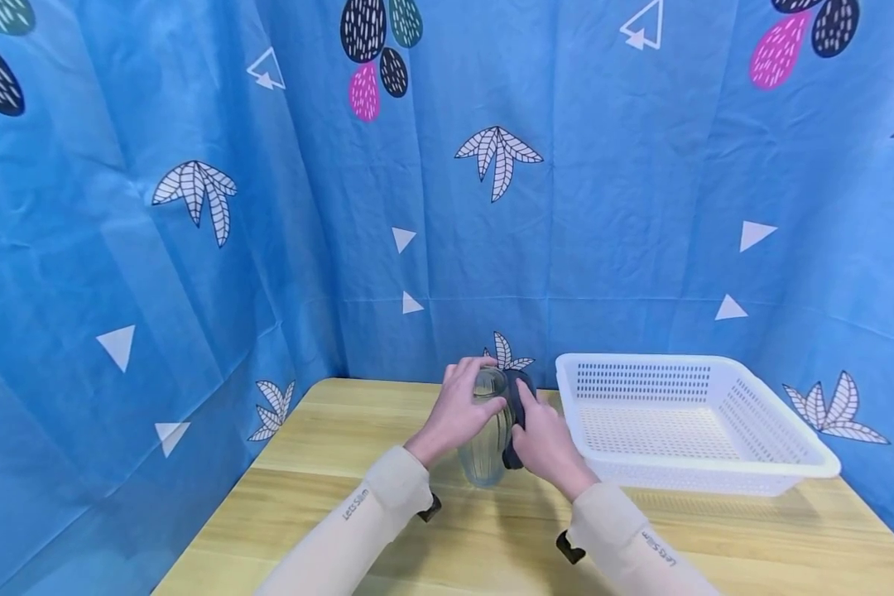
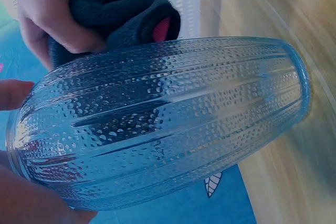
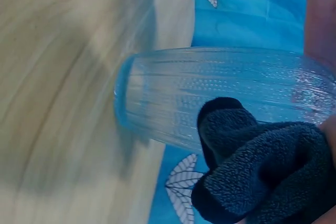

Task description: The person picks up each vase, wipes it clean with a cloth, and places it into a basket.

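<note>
A clear ribbed glass vase (image 1: 483, 465) with a dimpled surface stands upright on the wooden table. My left hand (image 1: 458, 407) grips it near the rim, thumb on one side and fingers on the other; the left wrist view shows the vase (image 2: 173, 124) from close by. In my right hand (image 1: 545, 439) is a bunched dark cloth (image 1: 517, 414), held against the right side of the vase. Its fuzzy folds and black edging show on the cloth (image 3: 262, 166) in the right wrist view. The cloth hides part of the vase wall there.
A white perforated plastic basket (image 1: 700, 468) stands on the table to the right of my hands. Behind the wooden table (image 1: 328, 439) hangs a blue patterned curtain (image 1: 603, 207), which also runs along the left side.
</note>
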`<action>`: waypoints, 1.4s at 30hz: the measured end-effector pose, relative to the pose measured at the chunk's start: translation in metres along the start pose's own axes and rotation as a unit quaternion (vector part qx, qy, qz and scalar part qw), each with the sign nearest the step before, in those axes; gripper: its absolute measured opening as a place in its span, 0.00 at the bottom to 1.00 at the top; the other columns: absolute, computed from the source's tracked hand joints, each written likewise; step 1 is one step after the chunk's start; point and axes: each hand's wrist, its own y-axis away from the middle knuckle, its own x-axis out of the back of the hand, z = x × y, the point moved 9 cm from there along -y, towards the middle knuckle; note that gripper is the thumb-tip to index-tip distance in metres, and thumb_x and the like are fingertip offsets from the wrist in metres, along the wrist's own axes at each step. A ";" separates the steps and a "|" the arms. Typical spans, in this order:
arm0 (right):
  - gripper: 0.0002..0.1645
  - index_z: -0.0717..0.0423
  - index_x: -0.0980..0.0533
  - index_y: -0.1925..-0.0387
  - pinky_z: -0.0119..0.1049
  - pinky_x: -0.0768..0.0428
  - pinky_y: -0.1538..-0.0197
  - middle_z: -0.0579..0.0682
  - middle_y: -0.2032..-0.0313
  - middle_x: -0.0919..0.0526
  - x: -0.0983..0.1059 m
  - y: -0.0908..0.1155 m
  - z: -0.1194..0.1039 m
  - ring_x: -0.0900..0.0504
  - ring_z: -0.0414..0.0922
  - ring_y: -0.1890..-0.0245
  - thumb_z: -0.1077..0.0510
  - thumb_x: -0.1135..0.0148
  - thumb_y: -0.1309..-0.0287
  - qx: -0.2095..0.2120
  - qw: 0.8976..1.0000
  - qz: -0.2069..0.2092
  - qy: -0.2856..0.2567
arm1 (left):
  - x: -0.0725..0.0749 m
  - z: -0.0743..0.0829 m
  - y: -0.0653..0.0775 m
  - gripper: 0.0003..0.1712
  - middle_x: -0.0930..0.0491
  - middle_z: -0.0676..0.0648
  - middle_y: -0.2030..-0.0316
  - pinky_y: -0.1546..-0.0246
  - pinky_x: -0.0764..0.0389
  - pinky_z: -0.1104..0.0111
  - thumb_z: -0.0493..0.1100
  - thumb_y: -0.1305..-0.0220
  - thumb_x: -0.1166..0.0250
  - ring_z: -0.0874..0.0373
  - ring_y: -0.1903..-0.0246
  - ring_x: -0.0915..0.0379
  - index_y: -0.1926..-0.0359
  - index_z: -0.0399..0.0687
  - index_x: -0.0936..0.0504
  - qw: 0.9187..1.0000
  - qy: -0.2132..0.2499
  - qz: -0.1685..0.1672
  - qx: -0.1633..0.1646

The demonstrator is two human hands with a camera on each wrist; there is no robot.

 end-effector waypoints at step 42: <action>0.43 0.46 0.42 0.32 0.45 0.25 0.62 0.61 0.47 0.24 0.020 0.006 -0.009 0.22 0.54 0.56 0.64 0.42 0.52 0.025 0.996 0.048 -0.068 | 0.005 -0.002 0.000 0.34 0.31 0.57 0.46 0.49 0.32 0.60 0.49 0.53 0.35 0.56 0.47 0.40 0.42 0.58 0.33 1.000 0.012 0.005 -0.004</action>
